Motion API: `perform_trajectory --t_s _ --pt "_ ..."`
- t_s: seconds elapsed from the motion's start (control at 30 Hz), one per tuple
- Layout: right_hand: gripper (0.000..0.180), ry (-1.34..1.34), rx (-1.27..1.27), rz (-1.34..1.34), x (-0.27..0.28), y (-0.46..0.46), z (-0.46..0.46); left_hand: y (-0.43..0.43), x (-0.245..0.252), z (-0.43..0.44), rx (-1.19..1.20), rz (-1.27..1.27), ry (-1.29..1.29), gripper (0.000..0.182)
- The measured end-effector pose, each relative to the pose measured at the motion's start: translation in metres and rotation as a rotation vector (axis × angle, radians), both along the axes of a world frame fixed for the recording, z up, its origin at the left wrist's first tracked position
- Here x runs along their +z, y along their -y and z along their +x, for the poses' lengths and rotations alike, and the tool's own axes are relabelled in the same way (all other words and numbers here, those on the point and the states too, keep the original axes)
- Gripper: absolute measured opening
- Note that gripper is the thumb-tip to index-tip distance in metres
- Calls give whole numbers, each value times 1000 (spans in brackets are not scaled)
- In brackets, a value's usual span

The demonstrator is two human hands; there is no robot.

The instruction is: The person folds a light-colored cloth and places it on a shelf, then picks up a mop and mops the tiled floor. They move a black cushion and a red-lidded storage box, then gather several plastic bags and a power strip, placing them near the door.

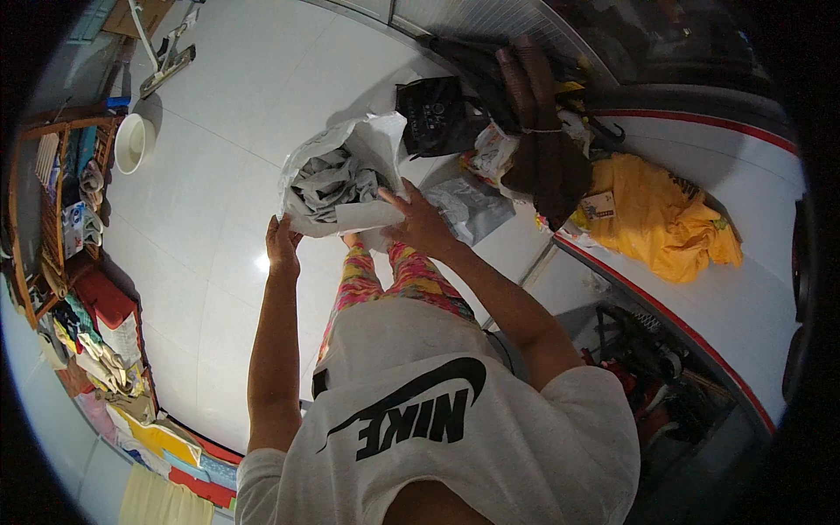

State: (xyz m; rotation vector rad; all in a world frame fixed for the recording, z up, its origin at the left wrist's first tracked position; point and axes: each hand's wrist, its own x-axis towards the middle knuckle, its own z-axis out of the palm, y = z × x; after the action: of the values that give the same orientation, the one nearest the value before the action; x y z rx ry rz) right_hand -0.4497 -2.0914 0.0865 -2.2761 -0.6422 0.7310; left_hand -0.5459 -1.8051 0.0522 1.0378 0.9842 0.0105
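Note:
A white woven-looking sack [377,220] stands open-mouthed in front of my legs. Crumpled grey material [335,184], cloth or paper, fills its mouth. My left hand [283,243] pinches the sack's rim at the near left corner. At the right side of the rim is my right hand [423,220], fingers spread over the edge and touching it. Whether its thumb and fingers close on the rim cannot be made out. The sack's lower part is mostly hidden from above.
Beside the sack lie a black bag [431,117] and a clear plastic bag [469,203]. Dark brown boots or similar [545,144] stand farther right. A yellow sack [656,216] rests on a red-edged ledge [741,170]. Leftward are a white bucket [134,144] and a wooden rack [65,197].

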Motion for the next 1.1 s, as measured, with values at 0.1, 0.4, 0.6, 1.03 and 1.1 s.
perform_trajectory --t_s 0.1,0.4,0.6,1.03,1.1 --pt "77 50 -2 -90 -8 -8 -6 -4 3 0 -39 -7 18 27" --pt "51 39 -180 -157 -24 -18 -3 -8 17 -4 -60 -5 0 34" --pt "37 80 -231 -76 -36 -38 -14 -15 15 -14 -54 4 7 46" --pt "17 304 -323 165 -6 -44 -13 -23 41 21 -209 14 44 43" --pt "17 308 -366 174 4 -43 -10 -24 41 27 -223 -8 54 42"
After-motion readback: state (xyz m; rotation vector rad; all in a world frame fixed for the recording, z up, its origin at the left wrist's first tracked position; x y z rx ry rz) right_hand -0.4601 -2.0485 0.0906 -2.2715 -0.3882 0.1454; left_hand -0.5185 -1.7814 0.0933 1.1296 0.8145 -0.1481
